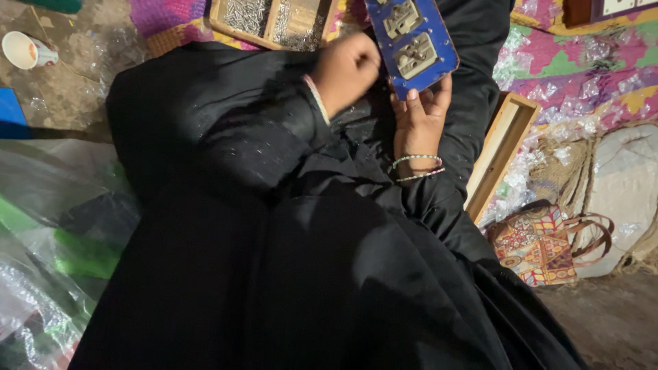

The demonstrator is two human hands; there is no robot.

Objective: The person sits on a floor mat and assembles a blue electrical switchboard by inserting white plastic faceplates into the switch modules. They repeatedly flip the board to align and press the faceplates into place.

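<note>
A blue board carrying two beige metal fittings is held up over my lap. My right hand supports the board's lower edge from beneath, fingers on its underside, with bead bracelets at the wrist. My left hand is curled into a fist against the board's left edge; anything inside the fist is hidden. A wooden tray full of small metal pins lies just beyond my left hand. My black garment fills the middle of the view.
An empty wooden box lies to the right on a colourful quilt. A patterned bag sits at the right, by a sack. A white cup stands at the top left. Clear plastic wrap lies left.
</note>
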